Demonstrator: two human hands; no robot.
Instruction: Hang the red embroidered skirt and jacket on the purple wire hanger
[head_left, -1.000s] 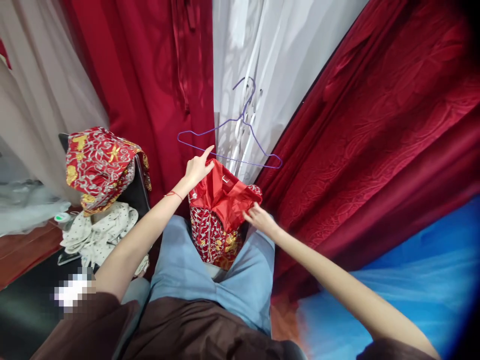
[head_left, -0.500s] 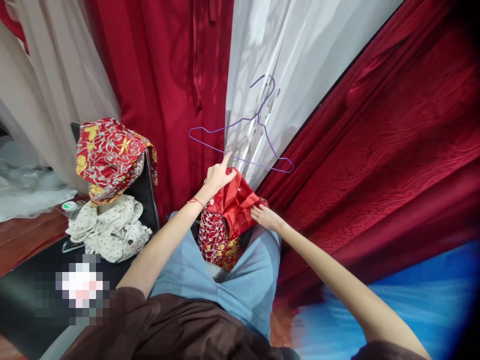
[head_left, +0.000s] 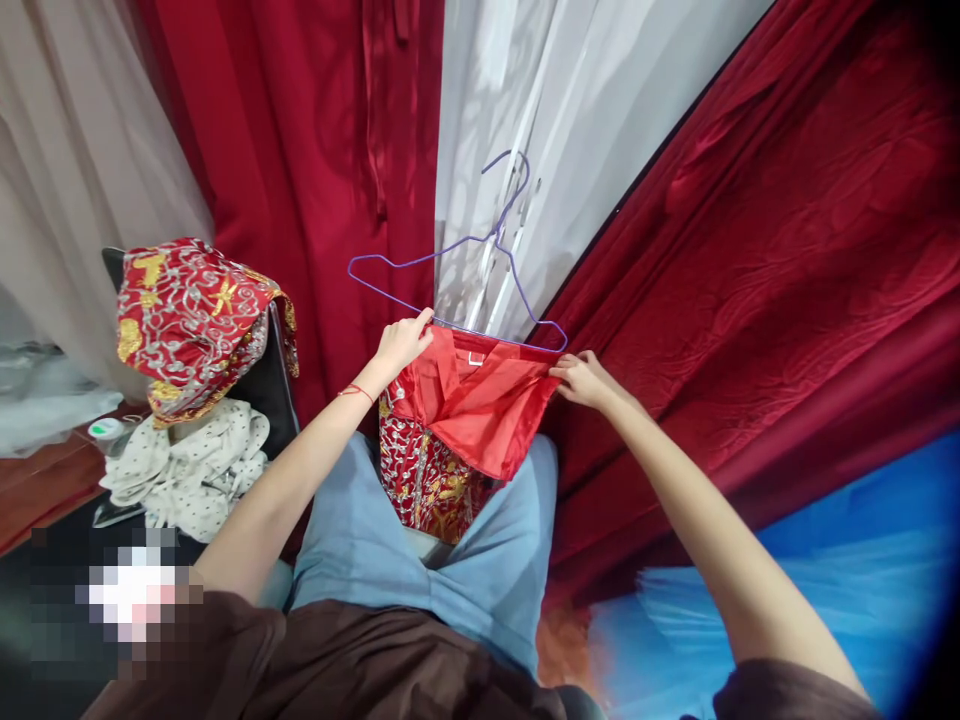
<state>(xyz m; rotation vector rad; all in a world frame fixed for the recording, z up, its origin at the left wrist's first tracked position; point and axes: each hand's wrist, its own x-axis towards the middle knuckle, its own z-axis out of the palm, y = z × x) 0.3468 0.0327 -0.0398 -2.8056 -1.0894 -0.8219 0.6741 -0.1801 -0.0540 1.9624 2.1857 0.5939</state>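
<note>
With your left hand (head_left: 403, 342) and right hand (head_left: 589, 380) you pinch the garment (head_left: 491, 405), its edge already stretched along the hanger (head_left: 496, 236), but seemingly not yet attached.

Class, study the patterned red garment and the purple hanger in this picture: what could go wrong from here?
1. The left hand and right hand pinch opposite ends of the red garment's top edge; if either loosens, that end might droop.
2. The purple hanger's thin bar runs close along that edge, so cloth might catch.
</note>
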